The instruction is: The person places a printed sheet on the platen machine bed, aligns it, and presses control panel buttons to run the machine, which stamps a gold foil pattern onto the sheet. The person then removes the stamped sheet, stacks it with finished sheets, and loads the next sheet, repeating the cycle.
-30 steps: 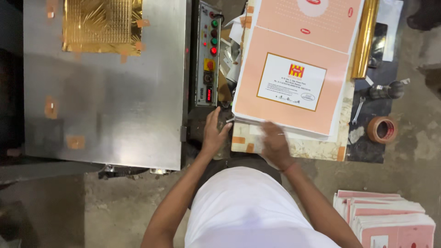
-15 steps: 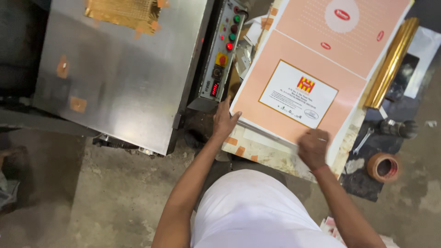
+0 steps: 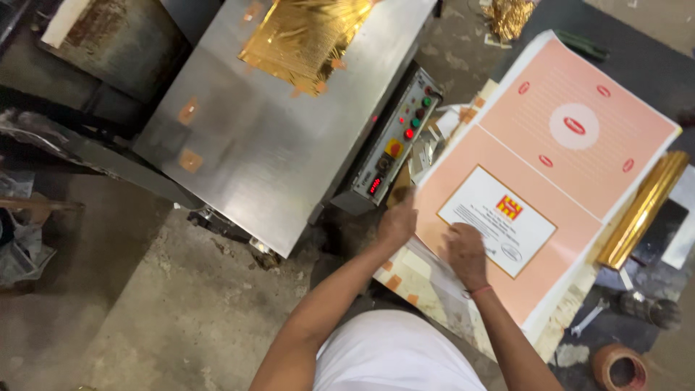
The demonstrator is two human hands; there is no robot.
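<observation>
A worker in a white top bends over a print-shop bench, seen from above. At far left, crumpled plastic wrapping (image 3: 25, 246) lies on the bare concrete floor (image 3: 145, 318). Beside it stands a machine with a broad steel plate (image 3: 275, 130), tilted across the view, carrying a sheet of gold foil (image 3: 304, 40) near its upper edge and small orange tape patches on the metal. Along the plate's right side runs a control panel (image 3: 394, 141) with red and green buttons and a lit red display.

Just right of the panel, the left hand (image 3: 398, 223) rests at the near left edge of a stack of peach-coloured printed sheets (image 3: 579, 166), fingers curled on the paper's border; whether it grips the edge cannot be told. The right hand (image 3: 465, 253), a red thread at its wrist, lies flat with fingers spread narrowly on the top sheet, touching the lower corner of a white label panel (image 3: 499, 221) with a red-and-yellow emblem. The stack sits on a worktable (image 3: 427, 279) dotted with orange tape, angled between the machine and the right edge.

Further right, a roll of gold foil (image 3: 641, 210) lies alongside the stack. Below it a wrench (image 3: 590, 318) and a brown tape roll (image 3: 621, 368) rest near the lower corner.
</observation>
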